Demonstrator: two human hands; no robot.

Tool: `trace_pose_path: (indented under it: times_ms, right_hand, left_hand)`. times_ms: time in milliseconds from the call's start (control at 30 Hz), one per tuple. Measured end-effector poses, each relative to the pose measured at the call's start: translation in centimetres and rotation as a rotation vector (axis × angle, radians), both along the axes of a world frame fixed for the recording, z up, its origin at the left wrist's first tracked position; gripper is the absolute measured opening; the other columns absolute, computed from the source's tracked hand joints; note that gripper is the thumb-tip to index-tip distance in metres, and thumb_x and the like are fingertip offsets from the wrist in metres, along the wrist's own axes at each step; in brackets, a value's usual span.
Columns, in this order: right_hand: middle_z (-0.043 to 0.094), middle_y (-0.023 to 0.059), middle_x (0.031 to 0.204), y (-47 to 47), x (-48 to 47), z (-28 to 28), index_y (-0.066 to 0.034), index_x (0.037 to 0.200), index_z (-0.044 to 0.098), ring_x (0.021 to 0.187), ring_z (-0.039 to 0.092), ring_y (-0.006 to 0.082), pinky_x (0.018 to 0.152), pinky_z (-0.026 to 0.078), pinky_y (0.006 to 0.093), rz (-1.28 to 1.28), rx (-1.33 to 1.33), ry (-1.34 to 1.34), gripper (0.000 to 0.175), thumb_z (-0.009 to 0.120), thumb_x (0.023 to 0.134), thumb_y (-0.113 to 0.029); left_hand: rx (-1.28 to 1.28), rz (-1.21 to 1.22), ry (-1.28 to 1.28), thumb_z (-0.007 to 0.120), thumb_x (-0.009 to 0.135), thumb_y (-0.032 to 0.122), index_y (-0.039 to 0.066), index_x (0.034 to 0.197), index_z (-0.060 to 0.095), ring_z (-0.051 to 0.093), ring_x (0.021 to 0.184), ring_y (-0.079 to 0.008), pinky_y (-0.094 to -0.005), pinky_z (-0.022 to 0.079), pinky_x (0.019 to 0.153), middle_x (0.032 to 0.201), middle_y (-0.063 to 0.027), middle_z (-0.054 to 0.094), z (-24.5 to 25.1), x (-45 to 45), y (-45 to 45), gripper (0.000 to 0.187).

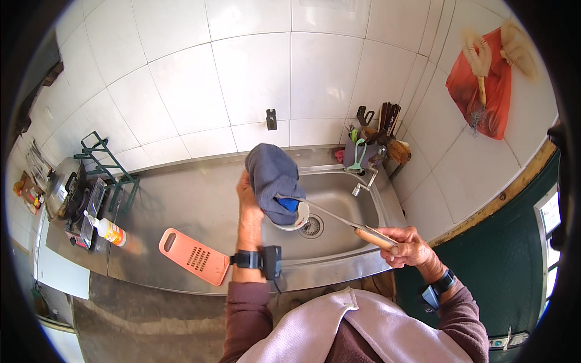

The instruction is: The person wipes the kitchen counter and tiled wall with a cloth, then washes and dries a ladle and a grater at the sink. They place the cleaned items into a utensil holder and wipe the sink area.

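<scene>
My left hand (248,199) holds a bunched grey-blue cloth (272,177) above the left side of the sink; most of its fingers are hidden by the cloth. In my right hand (408,247) is the wooden handle (374,238) of a long metal utensil (331,213), its blade or head seen nearly edge-on. The utensil's far end meets the cloth, beside a bright blue patch (288,204) whose nature I cannot tell. Under the cloth, a white bowl (299,218) shows part of its rim near the drain (312,226).
Left of the stainless steel sink (349,195) lie a pink grater (195,256) and a pump bottle (111,231). Farther left stand a green metal rack (120,177) and a lidded wok (66,190) on a stove. A faucet (365,183) and a utensil holder (354,154) occupy the back right corner.
</scene>
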State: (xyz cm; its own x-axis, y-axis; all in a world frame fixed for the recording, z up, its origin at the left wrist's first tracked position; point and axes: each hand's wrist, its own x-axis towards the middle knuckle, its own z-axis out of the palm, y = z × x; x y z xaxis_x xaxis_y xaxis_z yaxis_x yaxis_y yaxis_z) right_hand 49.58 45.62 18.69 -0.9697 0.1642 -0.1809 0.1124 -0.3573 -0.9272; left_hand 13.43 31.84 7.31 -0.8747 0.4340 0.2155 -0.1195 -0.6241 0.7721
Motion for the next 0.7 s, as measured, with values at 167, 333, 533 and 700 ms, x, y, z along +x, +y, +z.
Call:
trace_pose_path:
  times_ms: [167, 333, 533, 700]
  right_hand:
    - [0.052, 0.0122, 0.069, 0.4, -0.9, -1.5, 0.0033, 0.131, 0.042, 0.050, 0.039, 0.0102, 0.042, 0.032, 0.0228, 0.002, -0.157, 0.010, 0.056, 0.061, 0.078, -0.005]
    - [0.060, 0.0106, 0.080, 0.1, -1.9, -3.5, 0.0015, 0.122, 0.049, 0.064, 0.055, 0.0185, 0.060, 0.047, 0.0316, -0.021, 0.946, 0.031, 0.039, 0.053, 0.086, -0.011]
    - [0.059, 0.0164, 0.073, -0.9, -3.2, -7.1, 0.0021, 0.104, 0.057, 0.061, 0.057, 0.0265, 0.059, 0.047, 0.0348, -0.228, 1.079, -0.023, 0.031, 0.062, 0.084, -0.020]
    - [0.055, 0.0098, 0.065, -0.6, -3.3, -10.0, 0.0013, 0.098, 0.060, 0.058, 0.051, 0.0169, 0.054, 0.044, 0.0310, -0.204, 0.960, -0.113, 0.035, 0.063, 0.086, -0.031]
  left_hand:
    - [0.032, -0.121, -0.267, 0.050, 0.093, 0.030, 0.003, 0.118, 0.051, 0.055, 0.093, -0.0152, -0.0282, 0.047, 0.083, 0.107, -0.0058, 0.059, 0.6, 5.2, -1.0, 0.038]
    - [0.065, -0.080, -0.194, 0.045, 0.095, 0.034, 0.005, 0.116, 0.049, 0.055, 0.094, -0.0162, -0.0271, 0.045, 0.085, 0.103, -0.0049, 0.058, 0.7, 6.6, -0.6, 0.036]
    - [0.122, -0.142, -0.224, 0.044, 0.095, 0.039, 0.004, 0.120, 0.049, 0.055, 0.095, -0.0162, -0.0285, 0.045, 0.086, 0.106, -0.0050, 0.058, 1.2, 7.3, -0.7, 0.043]
    - [0.234, -0.215, -0.146, 0.043, 0.094, 0.044, 0.004, 0.123, 0.048, 0.055, 0.096, -0.0161, -0.0296, 0.045, 0.087, 0.108, -0.0051, 0.057, 2.8, 8.8, 0.0, 0.050]
